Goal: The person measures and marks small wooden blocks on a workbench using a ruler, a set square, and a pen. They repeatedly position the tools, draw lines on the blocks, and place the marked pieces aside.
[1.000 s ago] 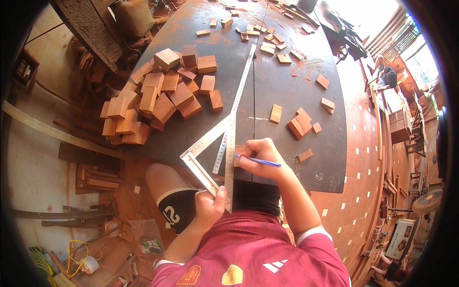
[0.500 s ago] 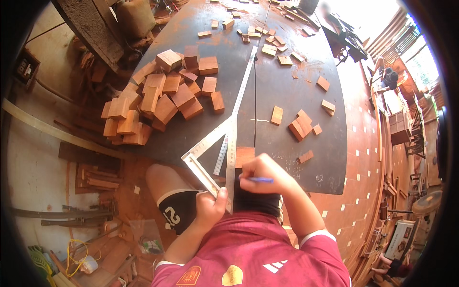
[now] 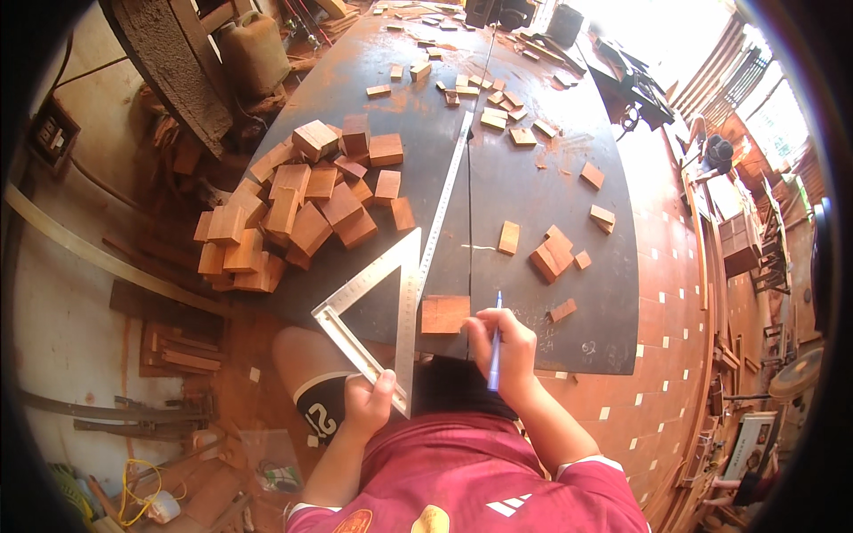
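Note:
My left hand [image 3: 366, 404] is closed around the thick edge of a metal triangular set square [image 3: 360, 282], held over my lap and the table's near edge. A reddish wooden block [image 3: 445, 314] lies at that edge, just right of the square and apart from it. Beside the block, my right hand [image 3: 508, 354] grips a blue pen [image 3: 496, 355], its upper end pointing away from me. The fingertips are close to the block's right side. A long metal ruler [image 3: 447, 182] lies on the dark table [image 3: 373, 115], its near end partly behind the square.
A heap of wooden blocks [image 3: 311, 191] stands on the table's left. More blocks [image 3: 553, 256] lie to the right, and several small pieces [image 3: 498, 98] are scattered toward the far end. A seam runs down the tabletop. A tiled floor [image 3: 657, 293] is on the right.
My left hand has drawn the set square leftward, away from the wooden block, which now shows fully. My right hand has moved right, and the pen has turned from sideways to nearly lengthwise.

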`<action>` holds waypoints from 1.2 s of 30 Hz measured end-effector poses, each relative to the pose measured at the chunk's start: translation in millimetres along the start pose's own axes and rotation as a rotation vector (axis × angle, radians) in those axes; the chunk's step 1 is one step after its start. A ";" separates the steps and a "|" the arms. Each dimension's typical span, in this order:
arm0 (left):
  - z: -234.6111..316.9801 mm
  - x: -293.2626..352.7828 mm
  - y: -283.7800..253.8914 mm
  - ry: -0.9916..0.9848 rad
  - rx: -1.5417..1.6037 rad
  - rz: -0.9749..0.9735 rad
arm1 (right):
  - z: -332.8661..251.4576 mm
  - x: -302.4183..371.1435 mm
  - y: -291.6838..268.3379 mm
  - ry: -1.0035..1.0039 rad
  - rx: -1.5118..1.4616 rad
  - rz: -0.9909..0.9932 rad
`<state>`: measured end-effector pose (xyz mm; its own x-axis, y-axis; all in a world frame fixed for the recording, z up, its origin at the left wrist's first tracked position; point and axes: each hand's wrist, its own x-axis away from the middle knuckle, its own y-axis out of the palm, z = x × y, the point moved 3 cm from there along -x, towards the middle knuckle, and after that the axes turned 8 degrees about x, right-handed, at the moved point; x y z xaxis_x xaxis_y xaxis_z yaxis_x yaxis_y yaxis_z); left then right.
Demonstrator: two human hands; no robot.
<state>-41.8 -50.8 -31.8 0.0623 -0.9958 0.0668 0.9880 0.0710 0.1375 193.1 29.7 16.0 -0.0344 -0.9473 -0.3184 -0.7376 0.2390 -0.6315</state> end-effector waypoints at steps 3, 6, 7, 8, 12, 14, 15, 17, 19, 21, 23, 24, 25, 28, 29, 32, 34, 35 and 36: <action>4.2 2.0 -3.3 -0.021 0.066 0.039 | -19.2 -1.1 2.8 0.017 0.223 0.012; -2.9 3.5 -6.9 -0.002 0.156 0.088 | -27.1 -7.9 7.7 -0.012 0.322 0.032; -4.9 4.8 -7.5 -0.002 0.173 0.096 | -30.0 -10.5 10.8 -0.052 0.347 0.021; -5.6 6.1 -7.3 -0.005 0.191 0.102 | -32.2 -12.5 14.1 -0.089 0.373 0.011; -2.2 8.2 -5.5 0.000 0.160 0.095 | -36.6 -13.3 26.8 -0.089 0.394 -0.074; 0.6 8.4 -4.6 0.020 0.134 0.086 | -33.9 -12.1 31.9 -0.116 0.358 -0.076; 1.6 8.8 -3.9 0.018 0.132 0.080 | -30.8 -11.3 34.5 -0.131 0.314 -0.086; 3.1 9.8 -3.2 0.012 0.127 0.068 | -28.1 -11.7 34.4 -0.174 0.217 -0.175; 2.4 9.7 -2.4 -0.008 0.146 0.075 | -25.7 -19.3 23.8 -0.230 0.108 -0.333; 0.9 8.7 -1.5 -0.017 0.155 0.066 | -21.3 -27.3 10.4 -0.259 0.024 -0.480; -3.4 6.9 -1.3 -0.019 0.151 0.049 | -16.0 -30.9 4.7 -0.282 -0.034 -0.581; -4.6 6.2 0.1 -0.024 0.145 0.039 | -14.6 -32.0 2.6 -0.300 -0.065 -0.582; -5.6 5.3 2.0 -0.029 0.140 0.030 | -14.0 -32.3 1.4 -0.299 -0.069 -0.584; -10.8 5.1 5.6 -0.034 0.106 0.011 | -12.2 -31.2 -0.5 -0.292 -0.077 -0.580; -14.4 6.2 5.5 -0.034 0.091 0.006 | -10.9 -29.6 0.7 -0.288 -0.074 -0.573; -23.7 10.0 6.0 -0.048 0.078 0.010 | -9.8 -27.6 1.5 -0.270 -0.075 -0.576; -24.7 11.7 9.2 -0.033 0.062 0.017 | -10.3 -27.3 2.2 -0.269 -0.078 -0.572; -20.4 10.4 12.8 -0.011 0.046 0.020 | -10.8 -27.8 2.2 -0.277 -0.078 -0.562; -17.4 9.6 15.8 0.011 0.030 0.023 | -11.3 -27.9 2.1 -0.285 -0.078 -0.552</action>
<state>-23.1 -60.3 -46.2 0.0865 -0.9945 0.0598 0.9815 0.0954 0.1659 185.0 54.3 31.5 0.5387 -0.8304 -0.1426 -0.6427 -0.2956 -0.7068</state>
